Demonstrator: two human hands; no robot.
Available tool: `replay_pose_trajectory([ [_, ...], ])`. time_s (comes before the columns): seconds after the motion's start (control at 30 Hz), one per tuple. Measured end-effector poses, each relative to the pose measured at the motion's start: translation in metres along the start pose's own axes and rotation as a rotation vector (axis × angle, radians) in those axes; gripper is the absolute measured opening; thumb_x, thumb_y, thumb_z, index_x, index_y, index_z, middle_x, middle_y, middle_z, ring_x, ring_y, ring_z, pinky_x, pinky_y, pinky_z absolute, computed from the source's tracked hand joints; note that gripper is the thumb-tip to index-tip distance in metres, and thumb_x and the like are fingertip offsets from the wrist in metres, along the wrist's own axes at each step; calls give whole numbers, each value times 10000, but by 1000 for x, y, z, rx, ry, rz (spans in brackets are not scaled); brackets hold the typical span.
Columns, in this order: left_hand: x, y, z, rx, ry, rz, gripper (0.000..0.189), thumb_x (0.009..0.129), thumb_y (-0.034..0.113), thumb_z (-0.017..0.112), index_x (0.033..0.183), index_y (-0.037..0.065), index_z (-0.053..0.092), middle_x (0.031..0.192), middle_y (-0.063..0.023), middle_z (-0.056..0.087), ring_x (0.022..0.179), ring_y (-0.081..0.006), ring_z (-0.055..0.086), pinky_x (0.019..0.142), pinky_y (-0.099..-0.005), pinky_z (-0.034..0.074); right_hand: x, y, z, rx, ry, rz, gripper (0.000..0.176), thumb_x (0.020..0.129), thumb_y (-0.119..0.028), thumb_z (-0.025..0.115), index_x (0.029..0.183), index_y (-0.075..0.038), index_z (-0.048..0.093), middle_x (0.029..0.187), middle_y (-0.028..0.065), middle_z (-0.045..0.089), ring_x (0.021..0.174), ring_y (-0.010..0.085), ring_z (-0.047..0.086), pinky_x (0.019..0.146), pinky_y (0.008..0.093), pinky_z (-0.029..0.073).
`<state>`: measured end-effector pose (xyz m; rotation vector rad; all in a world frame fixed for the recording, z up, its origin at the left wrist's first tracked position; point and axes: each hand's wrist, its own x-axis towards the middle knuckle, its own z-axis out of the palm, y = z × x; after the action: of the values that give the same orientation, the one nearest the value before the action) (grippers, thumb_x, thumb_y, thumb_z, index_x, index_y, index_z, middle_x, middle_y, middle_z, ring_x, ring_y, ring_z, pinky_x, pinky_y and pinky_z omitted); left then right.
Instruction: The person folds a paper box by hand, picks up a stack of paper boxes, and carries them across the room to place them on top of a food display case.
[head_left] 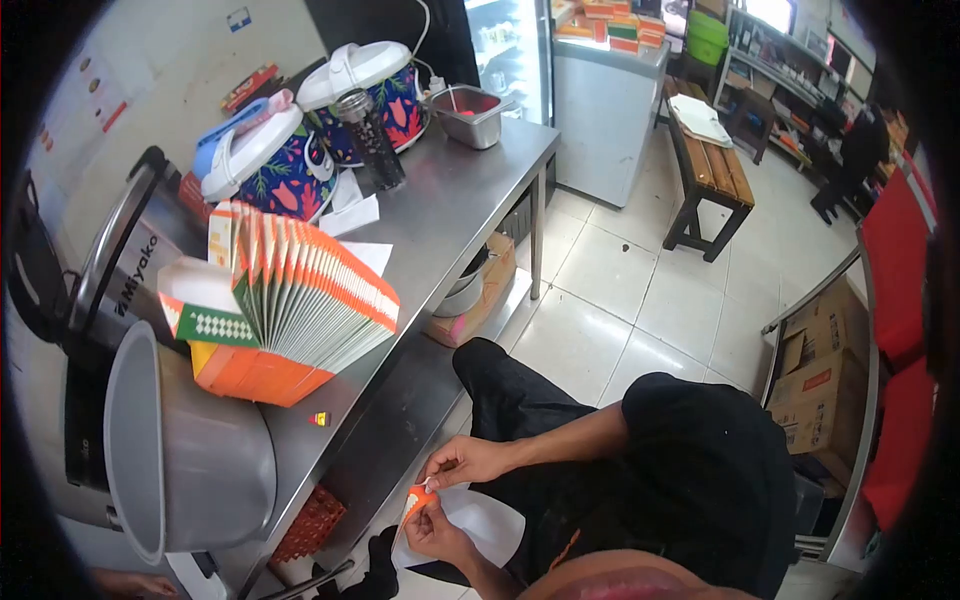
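Over my lap I hold a paper food carton, mostly white inside with an orange printed edge. My left hand is closed on its orange part. My right hand pinches the carton's upper corner, with its fingertips close to the left hand's. On the steel table beside me stands a fanned stack of flat orange, white and green cartons, resting on an orange block of more cartons. A small yellow and red piece lies near the table edge.
A large grey pot, two floral rice cookers and a metal pan stand on the table. Another person's hand shows at lower left. A wooden bench, a shelf with cardboard boxes and a distant person are rightward.
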<state>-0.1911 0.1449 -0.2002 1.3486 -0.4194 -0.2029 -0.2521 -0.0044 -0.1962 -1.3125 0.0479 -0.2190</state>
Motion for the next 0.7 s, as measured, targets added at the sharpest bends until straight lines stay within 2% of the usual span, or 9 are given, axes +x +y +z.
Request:
replay_pose_trajectory([
  [0.1,1,1,-9,71,6,-5,161,851,-14,654,976,-101,601,967,-171,658,856,-193,645,796,-288,518,5,6,7,-24,-1,-87,167,909,-95,633,1011,35,656,1111,103,647,1012,136,595,871,265,474],
  [0.13,2,12,-1,34,51,-12,193,839,-36,654,1015,-105,613,965,-151,661,846,-177,636,785,-287,513,5,3,10,-98,19,-74,160,905,-89,634,1007,30,663,1117,111,645,1020,150,598,876,271,474],
  [0.2,2,14,-11,80,60,-47,183,825,-39,668,998,-90,640,929,-107,671,825,-145,630,768,-270,508,10,-5,14,-236,-2,-69,147,898,-77,637,999,22,676,1130,126,642,1037,176,604,887,283,474],
  [0.27,1,15,-27,90,38,-145,154,809,-42,684,962,-60,670,879,-60,675,791,-112,623,750,-254,504,13,-3,23,-113,-8,-69,162,896,-91,638,1007,20,679,1113,134,647,1015,174,607,859,295,485],
  [0.37,4,18,-37,27,20,-147,161,807,-19,707,965,-40,683,866,-49,683,781,-99,628,740,-246,512,19,-9,33,-176,-32,-58,139,887,-80,649,985,8,693,1106,125,644,1005,182,607,856,305,482],
  [0.47,1,9,-32,-168,39,-111,173,813,10,719,976,-34,684,884,-62,691,806,-106,641,746,-247,523,20,-7,28,-197,-82,-71,144,883,-81,654,995,1,695,1105,127,644,1017,182,601,860,302,474],
  [0.6,-1,2,-34,-121,40,-108,209,821,42,722,1012,-32,681,926,-66,700,836,-110,653,757,-249,531,20,-4,24,-260,-112,8,157,892,-83,641,1015,3,689,1155,140,631,1047,187,589,872,299,460],
  [0.7,-3,11,-34,14,1,-106,233,815,56,722,1032,-20,681,923,-63,703,834,-101,652,753,-258,535,17,-2,18,-209,-159,-5,183,899,-77,621,1046,17,677,1191,151,616,1057,195,582,878,304,452],
])
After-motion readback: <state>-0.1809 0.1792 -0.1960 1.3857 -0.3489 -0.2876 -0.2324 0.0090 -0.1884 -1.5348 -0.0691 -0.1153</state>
